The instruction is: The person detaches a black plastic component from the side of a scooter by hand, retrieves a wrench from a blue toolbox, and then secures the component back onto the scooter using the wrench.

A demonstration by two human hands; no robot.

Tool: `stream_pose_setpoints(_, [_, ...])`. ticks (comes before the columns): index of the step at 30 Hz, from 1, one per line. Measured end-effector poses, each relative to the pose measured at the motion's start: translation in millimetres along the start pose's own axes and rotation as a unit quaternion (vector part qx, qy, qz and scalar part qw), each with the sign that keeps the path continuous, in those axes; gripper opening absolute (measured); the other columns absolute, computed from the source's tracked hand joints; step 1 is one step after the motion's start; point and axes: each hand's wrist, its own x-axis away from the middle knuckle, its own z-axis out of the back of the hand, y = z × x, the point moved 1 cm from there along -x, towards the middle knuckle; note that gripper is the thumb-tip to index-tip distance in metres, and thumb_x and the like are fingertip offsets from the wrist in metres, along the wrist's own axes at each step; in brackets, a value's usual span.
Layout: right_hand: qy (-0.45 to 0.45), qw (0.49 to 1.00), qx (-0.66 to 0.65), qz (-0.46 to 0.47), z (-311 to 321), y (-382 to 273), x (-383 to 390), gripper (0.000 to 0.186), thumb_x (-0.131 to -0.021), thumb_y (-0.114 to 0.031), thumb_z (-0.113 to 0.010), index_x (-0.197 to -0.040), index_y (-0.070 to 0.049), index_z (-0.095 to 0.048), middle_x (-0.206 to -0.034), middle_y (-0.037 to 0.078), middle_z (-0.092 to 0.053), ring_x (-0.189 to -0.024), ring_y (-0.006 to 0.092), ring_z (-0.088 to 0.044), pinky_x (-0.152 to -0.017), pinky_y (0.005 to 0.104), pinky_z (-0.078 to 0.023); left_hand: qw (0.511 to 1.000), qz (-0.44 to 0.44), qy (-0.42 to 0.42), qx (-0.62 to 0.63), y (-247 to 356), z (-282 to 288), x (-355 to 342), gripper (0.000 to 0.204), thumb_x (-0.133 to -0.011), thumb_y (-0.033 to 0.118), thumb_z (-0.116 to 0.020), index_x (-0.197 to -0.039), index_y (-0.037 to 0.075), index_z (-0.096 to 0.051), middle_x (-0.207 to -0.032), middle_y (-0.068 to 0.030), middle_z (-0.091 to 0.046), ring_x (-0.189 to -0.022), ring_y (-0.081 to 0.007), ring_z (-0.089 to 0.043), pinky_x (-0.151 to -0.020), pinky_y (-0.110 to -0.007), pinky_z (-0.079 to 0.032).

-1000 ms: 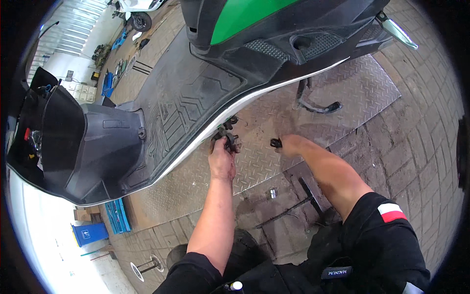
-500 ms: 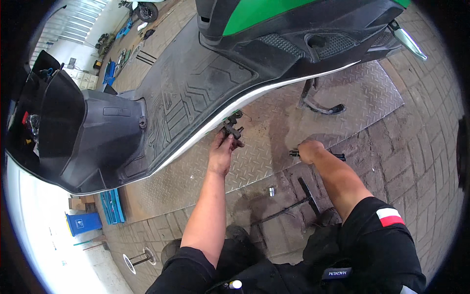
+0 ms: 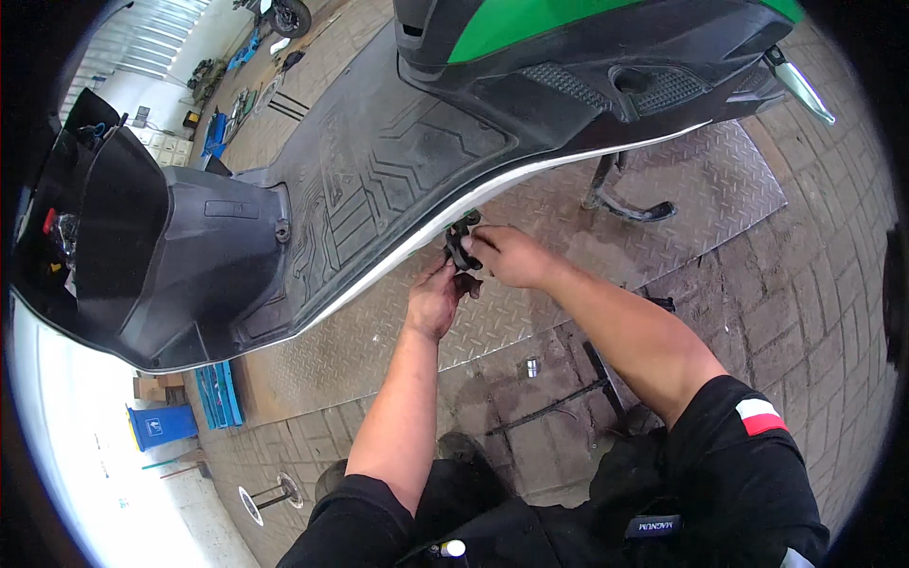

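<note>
A black and green scooter (image 3: 398,142) stands over a diamond-patterned metal plate (image 3: 701,189). Under the white trim of its floorboard, my left hand (image 3: 437,295) grips a dark metal part (image 3: 461,244) from below. My right hand (image 3: 507,254) has its fingertips closed on the same part from the right, partly hiding it. A dark tool (image 3: 658,303) lies at the plate's near edge, largely behind my right forearm. A small silver cylinder (image 3: 532,367) rests on the paving below the plate.
A centre stand (image 3: 601,189) hangs under the scooter. A black T-shaped bar (image 3: 592,383) lies on the paving near my knees. At left are a blue bin (image 3: 161,426), blue tool case (image 3: 218,393) and cardboard boxes (image 3: 156,386). Another vehicle's wheel (image 3: 289,17) is at the top.
My right hand has left the dark tool at the plate's edge and moved up-left onto the part in my left hand. The view has shifted slightly.
</note>
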Motion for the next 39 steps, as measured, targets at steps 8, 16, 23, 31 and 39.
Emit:
stream_pose_setpoints(8, [-0.096, 0.989, 0.091, 0.068, 18.9, -7.1, 3.1, 0.037, -0.094, -0.037, -0.055, -0.104, -0.002, -0.062, -0.104, 0.021, -0.065, -0.098, 0.0408, -0.061, -0.086, 0.0473, -0.047, 0.999, -0.016, 0.036, -0.019, -5.6, -1.3, 0.9, 0.03, -0.101, 0.013, -0.043, -0.125, -0.002, -0.052, -0.11, -0.0109, -0.062, -0.081, -0.0233, -0.061, -0.07, -0.038, -0.05])
stream_pose_setpoints(16, [-0.121, 0.986, 0.09, 0.069, 37.5, 2.0, 4.2, 0.032, -0.088, -0.029, -0.064, -0.103, -0.002, -0.063, -0.1, 0.02, -0.066, -0.097, 0.0365, -0.063, -0.086, 0.0438, -0.048, 1.0, -0.022, 0.0, 0.017, -5.1, 2.3, 0.2, 0.029, -0.101, 0.013, -0.043, -0.124, -0.001, -0.052, -0.103, -0.0105, -0.062, -0.079, -0.0233, -0.06, -0.069, -0.038, -0.049])
stream_pose_setpoints(23, [-0.059, 0.996, -0.021, 0.065, 33.2, 0.9, 2.6, 0.028, -0.078, -0.02, -0.076, -0.099, -0.004, -0.065, -0.093, 0.015, -0.068, -0.088, 0.025, -0.066, -0.079, 0.0381, -0.05, 0.999, -0.024, 0.049, 0.003, -9.9, -1.1, 1.0, 0.03, -0.101, 0.014, -0.041, -0.125, -0.002, -0.051, -0.101, -0.0113, -0.062, -0.078, -0.023, -0.06, -0.069, -0.037, -0.048])
stream_pose_setpoints(31, [-0.01, 0.995, 0.018, 0.1, 29.2, -6.2, 10.8, 0.026, -0.081, -0.023, -0.071, -0.098, -0.005, -0.065, -0.09, 0.016, -0.067, -0.085, 0.0328, -0.065, -0.076, 0.0407, -0.051, 0.998, -0.042, 0.021, -0.034, -10.3, -1.1, 0.1, 0.04, -0.1, 0.014, -0.04, -0.137, 0.0, -0.044, -0.112, -0.01, -0.061, -0.079, -0.0206, -0.058, -0.072, -0.035, -0.048])
stream_pose_setpoints(39, [0.068, 0.979, 0.074, 0.176, 22.0, -2.4, 10.9, 0.021, -0.085, -0.021, -0.063, -0.098, -0.004, -0.065, -0.095, 0.017, -0.064, -0.093, 0.0362, -0.062, -0.08, 0.0423, -0.049, 0.988, -0.057, 0.099, -0.108, -9.1, -11.2, 3.2, 0.041, -0.101, 0.015, -0.044, -0.139, 0.0, -0.043, -0.105, -0.0104, -0.062, -0.078, -0.0196, -0.058, -0.071, -0.034, -0.049])
